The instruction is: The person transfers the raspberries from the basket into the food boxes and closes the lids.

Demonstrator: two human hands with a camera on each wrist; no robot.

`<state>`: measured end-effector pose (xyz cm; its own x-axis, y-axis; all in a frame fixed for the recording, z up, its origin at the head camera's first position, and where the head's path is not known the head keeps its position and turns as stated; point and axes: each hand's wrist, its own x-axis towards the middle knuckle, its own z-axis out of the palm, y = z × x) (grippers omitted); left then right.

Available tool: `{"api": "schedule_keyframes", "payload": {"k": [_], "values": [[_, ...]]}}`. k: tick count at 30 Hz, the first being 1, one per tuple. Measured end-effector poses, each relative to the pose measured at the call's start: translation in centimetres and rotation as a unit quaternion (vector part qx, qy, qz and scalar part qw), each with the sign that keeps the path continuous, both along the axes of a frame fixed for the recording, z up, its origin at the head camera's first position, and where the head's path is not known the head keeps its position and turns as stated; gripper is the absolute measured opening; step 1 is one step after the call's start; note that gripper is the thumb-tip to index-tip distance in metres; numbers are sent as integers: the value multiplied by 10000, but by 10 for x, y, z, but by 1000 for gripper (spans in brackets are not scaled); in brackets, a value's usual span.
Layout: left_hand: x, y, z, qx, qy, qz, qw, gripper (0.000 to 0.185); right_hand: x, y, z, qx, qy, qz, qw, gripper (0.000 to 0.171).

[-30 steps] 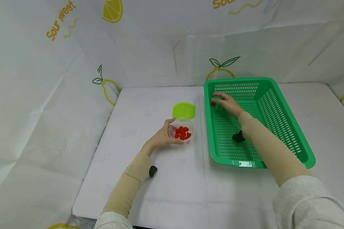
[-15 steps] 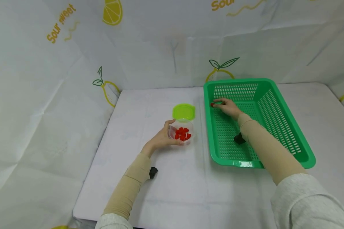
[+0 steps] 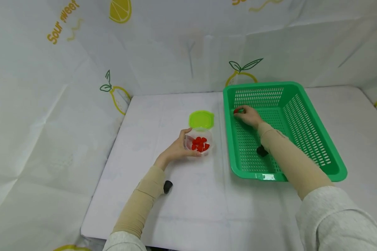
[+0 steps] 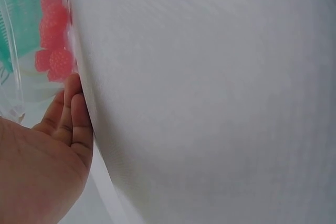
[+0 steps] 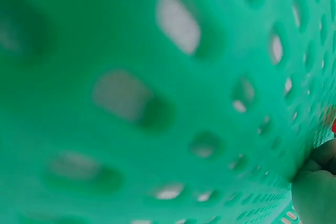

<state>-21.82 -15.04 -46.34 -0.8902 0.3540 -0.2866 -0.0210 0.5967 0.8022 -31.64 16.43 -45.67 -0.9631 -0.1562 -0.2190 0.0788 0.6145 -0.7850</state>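
Observation:
In the head view my left hand [image 3: 176, 148] grips a clear plastic tub [image 3: 209, 135] from its left side, thumb and fingers spread around it. Several red raspberries [image 3: 199, 144] lie in the tub; their bumpy skin shows in the left wrist view. Inside a green basket [image 3: 228, 139], my right hand [image 3: 250, 117] pinches a single raspberry [image 3: 236, 111] close to the basket's left wall. Only part of that hand [image 5: 317, 187] enters the right wrist view, at its right edge, with a sliver of red beside it.
A lime-green lid [image 3: 201, 119] lies flat just behind the tub. The basket has raised slotted walls around the right hand. A white cloth covers the table [image 3: 188, 198], and a printed white curtain [image 3: 163, 52] hangs behind it.
My right hand's fingers have closed on the raspberry by the basket's left wall and moved slightly right with it. The left hand and tub stay in place.

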Motion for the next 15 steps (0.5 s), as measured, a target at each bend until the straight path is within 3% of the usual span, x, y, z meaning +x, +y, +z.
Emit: {"api": "schedule_keyframes", "payload": {"k": [15], "values": [[0,0,0,6,-47,24,10000,103,-2,2,-1,177,71,42,9998,39]]}}
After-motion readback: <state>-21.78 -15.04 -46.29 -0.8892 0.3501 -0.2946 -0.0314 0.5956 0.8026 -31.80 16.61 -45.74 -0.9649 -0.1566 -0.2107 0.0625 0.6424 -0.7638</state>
